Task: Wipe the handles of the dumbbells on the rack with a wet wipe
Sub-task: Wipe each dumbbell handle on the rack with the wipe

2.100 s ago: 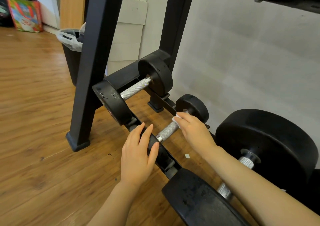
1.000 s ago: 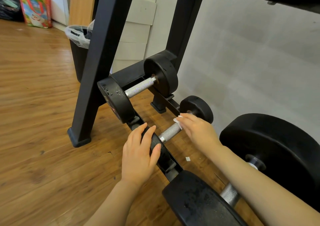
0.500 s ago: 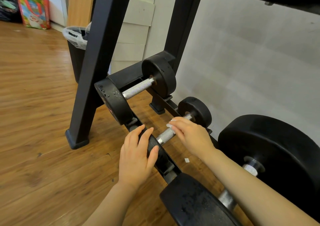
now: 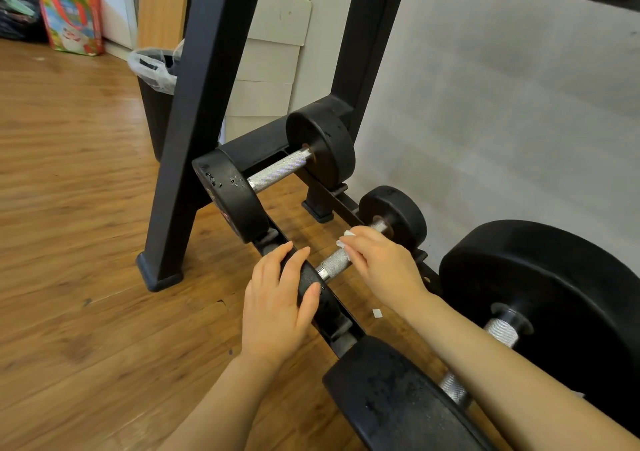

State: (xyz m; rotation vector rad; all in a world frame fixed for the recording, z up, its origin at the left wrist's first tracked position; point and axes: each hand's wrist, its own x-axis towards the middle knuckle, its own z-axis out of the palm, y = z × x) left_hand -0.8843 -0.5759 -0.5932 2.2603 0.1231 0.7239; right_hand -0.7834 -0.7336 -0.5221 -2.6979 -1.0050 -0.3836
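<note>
Wooden floor (image 4: 69,208) under black rack (image 4: 204,104). Small dumbbell (image 4: 393,216), knurled silver handle (image 4: 334,263); right hand (image 4: 384,267) fingers curled, pinching white wipe (image 4: 346,239); left hand (image 4: 277,308) fingers together on near weight.

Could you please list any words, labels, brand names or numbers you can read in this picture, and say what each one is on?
No text can be read with certainty.
Colourful bag by the far wall: printed picture with some lettering, too blurred to read.
Front plate of the far dumbbell: a faint reddish mark on its face, seen edge-on, unreadable.
Small white scrap on the floor: no visible writing.
</note>
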